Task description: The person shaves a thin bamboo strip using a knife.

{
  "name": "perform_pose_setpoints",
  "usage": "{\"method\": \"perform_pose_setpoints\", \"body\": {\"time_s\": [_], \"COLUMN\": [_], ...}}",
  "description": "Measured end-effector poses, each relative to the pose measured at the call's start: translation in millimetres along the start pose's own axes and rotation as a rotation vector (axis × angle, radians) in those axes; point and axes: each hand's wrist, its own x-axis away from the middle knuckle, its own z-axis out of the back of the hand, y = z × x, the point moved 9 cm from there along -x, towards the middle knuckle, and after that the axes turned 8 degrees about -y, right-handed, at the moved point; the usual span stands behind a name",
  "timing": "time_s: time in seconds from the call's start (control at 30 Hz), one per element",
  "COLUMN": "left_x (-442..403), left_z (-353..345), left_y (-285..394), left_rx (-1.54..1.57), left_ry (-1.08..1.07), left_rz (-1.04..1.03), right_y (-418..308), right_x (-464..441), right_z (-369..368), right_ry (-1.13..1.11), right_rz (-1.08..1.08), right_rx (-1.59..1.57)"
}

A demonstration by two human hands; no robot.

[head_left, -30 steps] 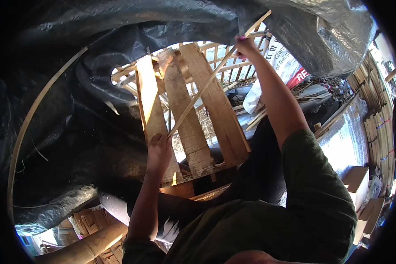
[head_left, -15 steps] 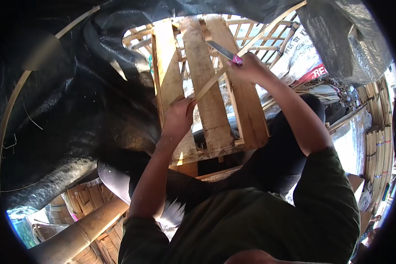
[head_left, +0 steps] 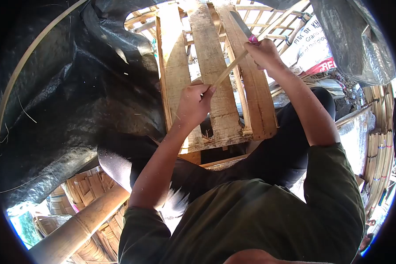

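My left hand (head_left: pixel 196 104) is closed around the near end of a thin bamboo strip (head_left: pixel 229 70), over the slatted wooden bench (head_left: pixel 213 66). The strip slants up to the right, to my right hand (head_left: pixel 267 56). That hand grips a knife (head_left: pixel 242 26) by its pink handle, with the blade pointing up and away to the left. The strip meets the knife hand near the handle; whether the edge touches it is hidden by the fingers. Both hands are above the bench slats.
Black plastic sheeting (head_left: pixel 75 105) hangs at the left, with a long curved strip (head_left: pixel 20 70) across it. A thick bamboo pole (head_left: pixel 86 222) and woven baskets (head_left: pixel 86 189) are at lower left. A printed sack (head_left: pixel 313 48) and bundled bamboo strips (head_left: pixel 378 154) lie to the right.
My left hand has moved right along with the strip. The right hand with the knife has shifted up and right, and its blade points more steeply away. The view has tilted slightly.
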Motion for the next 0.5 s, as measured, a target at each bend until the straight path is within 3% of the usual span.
{"method": "perform_pose_setpoints", "body": {"time_s": [0.3, 0.5], "left_x": [-1, 7], "left_z": [-5, 0], "left_y": [4, 17], "left_rx": [0.059, -0.056], "left_ry": [0.007, -0.025], "left_rz": [-0.031, -0.129], "right_y": [15, 13], "right_x": [-6, -5], "right_z": [5, 1], "right_ry": [-0.079, -0.008], "right_rz": [-0.033, -0.061], "right_rx": [-0.199, -0.148]}}
